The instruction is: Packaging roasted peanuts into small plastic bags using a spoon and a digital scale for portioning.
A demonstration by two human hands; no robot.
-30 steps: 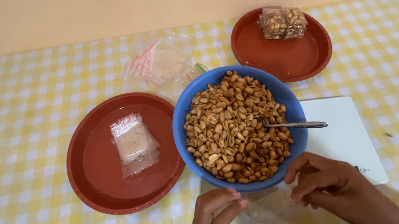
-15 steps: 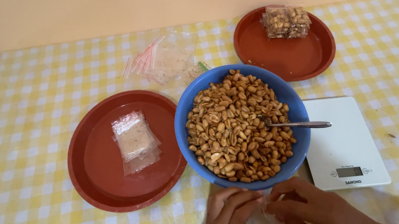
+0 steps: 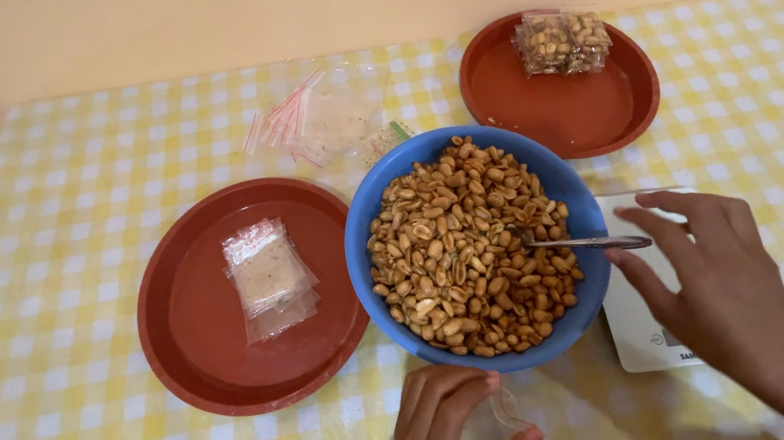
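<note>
A blue bowl (image 3: 368,253) heaped with roasted peanuts (image 3: 465,241) stands mid-table, a metal spoon (image 3: 585,244) stuck in it with the handle pointing right. My right hand (image 3: 713,284) hovers with fingers apart just right of the spoon handle, above a white kitchen scale (image 3: 641,333). At the near edge my left hand (image 3: 449,424) pinches a small clear plastic bag (image 3: 495,425) below the bowl.
A red plate (image 3: 197,346) on the left holds small clear bags (image 3: 266,277). Another red plate (image 3: 550,113) at the back right carries packed peanut bags (image 3: 562,41). Loose clear bags (image 3: 323,118) lie behind the bowl on the yellow checked tablecloth (image 3: 58,213).
My right hand has left the bag near the front edge and risen to the right toward the spoon handle, covering part of the scale. My left hand keeps the bag.
</note>
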